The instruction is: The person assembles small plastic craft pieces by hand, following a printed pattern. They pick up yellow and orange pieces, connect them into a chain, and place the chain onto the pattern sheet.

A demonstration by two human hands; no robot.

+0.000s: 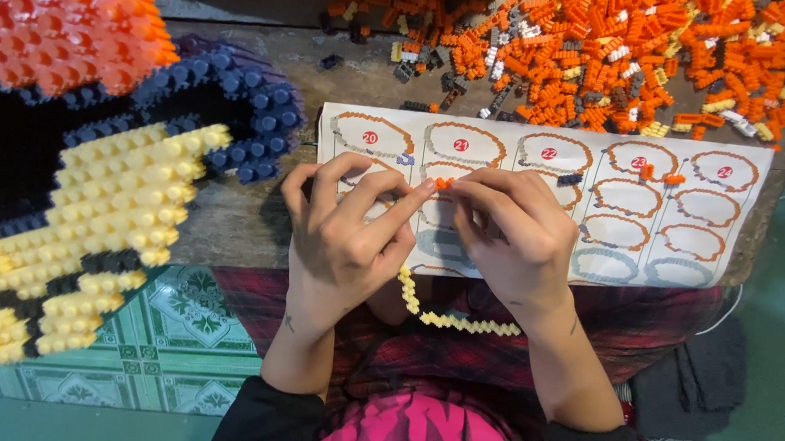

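Observation:
My left hand point(348, 227) and my right hand point(513, 231) meet over a white instruction sheet point(684, 259) printed with ring-shaped diagrams. Between the fingertips of both hands sits a tiny orange brick point(443, 183). A curved strip of pale yellow small bricks point(459, 321) hangs below the hands, its upper end tucked under my left palm. Both hands have their fingers pinched together.
A big heap of loose orange, yellow and grey small bricks point(625, 53) covers the table's far side. At the left stands a large built model point(74, 161) in orange, dark blue, black and pale yellow. Loose orange pieces point(658, 176) lie on the sheet. A green patterned floor point(190, 345) shows below.

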